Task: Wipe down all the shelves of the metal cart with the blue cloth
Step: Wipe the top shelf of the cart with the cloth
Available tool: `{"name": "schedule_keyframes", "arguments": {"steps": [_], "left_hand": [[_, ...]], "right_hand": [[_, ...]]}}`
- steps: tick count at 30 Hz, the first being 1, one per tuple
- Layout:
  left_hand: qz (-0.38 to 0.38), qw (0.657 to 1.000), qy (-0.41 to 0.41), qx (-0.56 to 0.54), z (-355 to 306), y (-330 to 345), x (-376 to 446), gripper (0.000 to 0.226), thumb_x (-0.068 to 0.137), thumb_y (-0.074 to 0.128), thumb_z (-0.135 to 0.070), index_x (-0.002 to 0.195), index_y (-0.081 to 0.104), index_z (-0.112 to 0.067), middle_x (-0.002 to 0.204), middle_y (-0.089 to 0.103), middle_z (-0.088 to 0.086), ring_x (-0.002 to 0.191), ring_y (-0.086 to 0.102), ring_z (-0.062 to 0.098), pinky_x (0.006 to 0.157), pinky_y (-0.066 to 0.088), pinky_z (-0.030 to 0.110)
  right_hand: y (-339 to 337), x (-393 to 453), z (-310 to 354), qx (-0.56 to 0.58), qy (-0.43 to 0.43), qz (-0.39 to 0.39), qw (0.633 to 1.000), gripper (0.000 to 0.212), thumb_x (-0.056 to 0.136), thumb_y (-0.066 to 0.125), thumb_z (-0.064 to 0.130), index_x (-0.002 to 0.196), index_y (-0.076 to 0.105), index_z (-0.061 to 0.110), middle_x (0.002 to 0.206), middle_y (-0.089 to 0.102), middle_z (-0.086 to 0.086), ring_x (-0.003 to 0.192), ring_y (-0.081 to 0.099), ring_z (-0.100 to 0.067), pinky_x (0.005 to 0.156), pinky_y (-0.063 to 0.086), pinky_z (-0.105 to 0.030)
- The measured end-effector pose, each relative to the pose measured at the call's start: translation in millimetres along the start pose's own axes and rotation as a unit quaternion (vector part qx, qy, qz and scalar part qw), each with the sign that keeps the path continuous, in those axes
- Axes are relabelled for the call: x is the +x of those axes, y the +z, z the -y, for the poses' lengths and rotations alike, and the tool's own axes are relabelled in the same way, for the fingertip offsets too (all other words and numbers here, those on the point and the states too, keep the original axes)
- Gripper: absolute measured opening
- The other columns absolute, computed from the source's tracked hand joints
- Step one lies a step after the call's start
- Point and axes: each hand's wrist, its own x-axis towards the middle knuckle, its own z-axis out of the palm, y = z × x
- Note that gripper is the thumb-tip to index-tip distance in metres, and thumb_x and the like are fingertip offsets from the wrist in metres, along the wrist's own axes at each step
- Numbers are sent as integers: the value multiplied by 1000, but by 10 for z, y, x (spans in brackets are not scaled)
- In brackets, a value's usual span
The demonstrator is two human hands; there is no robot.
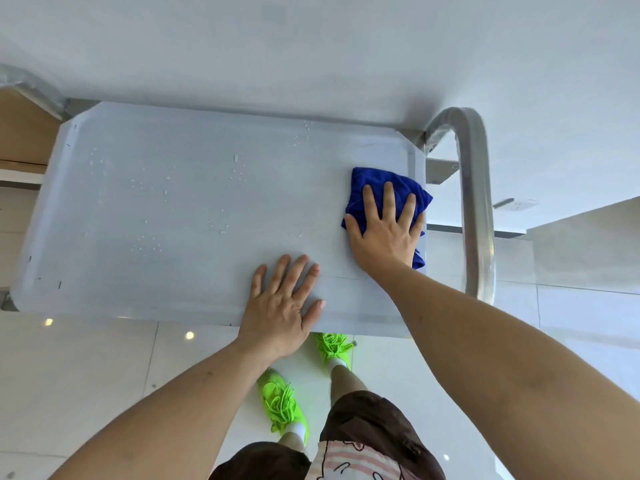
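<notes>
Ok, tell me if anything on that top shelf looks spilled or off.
Water droplets are scattered across the middle of the top shelf, still unwiped. The blue cloth, under the right hand, sits at the right end. Nothing looks damaged.

The cloth point(377, 188) is pressed under the right hand point(384, 233) at the shelf's point(173, 202) right end, beside the handle point(476, 202); the left hand point(282, 306) is laid flat at the near edge.

Both bare forearms reach forward and down from the bottom of the view, the right arm stretched further than the left. The left hand point(282, 306) lies palm-down and flat, fingers point(298, 271) spread and pointing ahead, thumb out to the right. The right hand point(384, 233) also presses palm-down, fingers splayed wide, on the cloth point(370, 181) beneath it.
</notes>
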Motion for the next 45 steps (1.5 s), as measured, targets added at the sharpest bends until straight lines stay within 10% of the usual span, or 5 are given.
{"name": "schedule_keyframes", "arguments": {"steps": [10, 18, 23, 45], "left_hand": [[33, 999, 8, -30, 35, -166, 2, 59, 98, 19, -52, 154, 9, -37, 164, 4, -11, 150, 1, 17, 120, 3, 45], [31, 953, -26, -299, 372, -447, -84, 54, 103, 38, -32, 154, 24, -25, 162, 20, -4, 148, 16, 11, 118, 13, 26], [-14, 978, -69, -197, 673, -491, -294, 52, 102, 33, -36, 152, 31, -20, 159, 30, 3, 146, 22, 25, 119, 21, 39], [-46, 990, -87, -97, 1295, -741, 655, 56, 101, 33, -42, 152, 29, -18, 161, 24, 7, 148, 16, 29, 119, 18, 47]], "right_hand": [[241, -1113, 58, 20, 21, 23, 999, 69, 95, 15, 71, 156, -1, 43, 167, -8, 4, 149, -17, -36, 117, -10, -60], [378, -1760, 599, 28, 27, 54, 998, 70, 95, 7, 71, 155, -9, 40, 166, -17, 2, 146, -28, -37, 115, -16, -59], [510, -1995, 1074, 13, -74, 67, 995, 65, 97, 10, 66, 156, -4, 43, 167, -9, 3, 146, -26, -38, 113, -16, -63], [161, 364, 1327, 6, -42, 33, 999, 66, 95, 10, 70, 152, -13, 46, 166, -16, 6, 147, -24, -38, 113, -12, -65]]}}
